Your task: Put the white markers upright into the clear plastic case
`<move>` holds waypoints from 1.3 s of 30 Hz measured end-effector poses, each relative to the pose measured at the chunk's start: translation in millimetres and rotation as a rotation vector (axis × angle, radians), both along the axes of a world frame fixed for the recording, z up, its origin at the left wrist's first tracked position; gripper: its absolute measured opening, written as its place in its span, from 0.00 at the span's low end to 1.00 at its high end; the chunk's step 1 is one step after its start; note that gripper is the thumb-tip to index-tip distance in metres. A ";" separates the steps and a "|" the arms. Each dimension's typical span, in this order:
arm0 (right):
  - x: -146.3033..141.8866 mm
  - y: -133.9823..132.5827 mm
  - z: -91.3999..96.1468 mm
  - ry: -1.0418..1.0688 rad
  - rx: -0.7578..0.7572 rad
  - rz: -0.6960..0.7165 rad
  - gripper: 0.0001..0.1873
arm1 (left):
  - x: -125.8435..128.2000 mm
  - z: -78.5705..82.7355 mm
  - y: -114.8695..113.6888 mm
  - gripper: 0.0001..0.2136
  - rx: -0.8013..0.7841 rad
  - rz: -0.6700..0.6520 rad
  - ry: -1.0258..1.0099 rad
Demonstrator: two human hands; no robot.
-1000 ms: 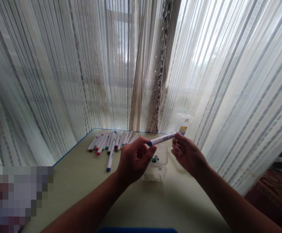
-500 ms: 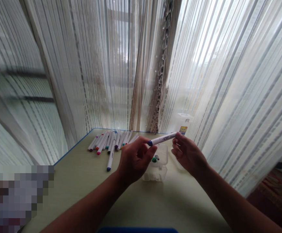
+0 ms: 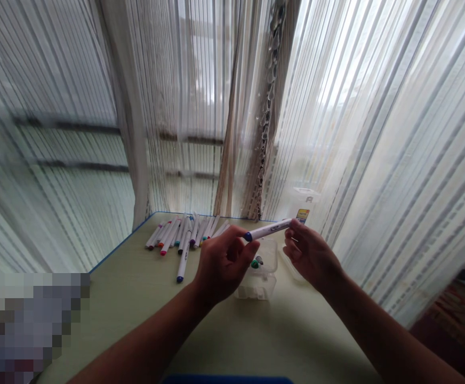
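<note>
A white marker with a dark blue cap (image 3: 267,230) is held level above the table between both hands. My left hand (image 3: 221,265) pinches its blue-capped end with thumb and fingers. My right hand (image 3: 309,255) grips the other end with its fingertips. Just below the marker stands a clear plastic box (image 3: 261,272) with a few markers or caps inside. A row of several white markers with coloured caps (image 3: 184,233) lies on the table to the left of my left hand, and one blue-tipped marker (image 3: 182,263) lies apart from it.
The pale green table (image 3: 136,288) has a blue edge and sits in a corner of sheer striped curtains (image 3: 376,133). A clear lid or second container with a coloured label (image 3: 302,213) stands behind my right hand. A blurred patch covers the lower left.
Both hands and the marker have stayed where they were. The curtain on the left has swung aside, so that dark window bars show behind it.
</note>
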State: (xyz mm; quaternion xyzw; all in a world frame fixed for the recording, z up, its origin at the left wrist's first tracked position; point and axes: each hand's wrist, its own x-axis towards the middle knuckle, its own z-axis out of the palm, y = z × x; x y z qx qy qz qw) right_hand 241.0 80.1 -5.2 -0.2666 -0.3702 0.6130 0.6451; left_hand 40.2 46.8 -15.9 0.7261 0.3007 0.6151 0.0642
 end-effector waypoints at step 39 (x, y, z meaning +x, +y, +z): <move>1.6 -0.5 -0.1 -0.046 0.041 -0.017 0.17 | 0.5 -2.1 1.7 0.07 -0.031 -0.011 0.007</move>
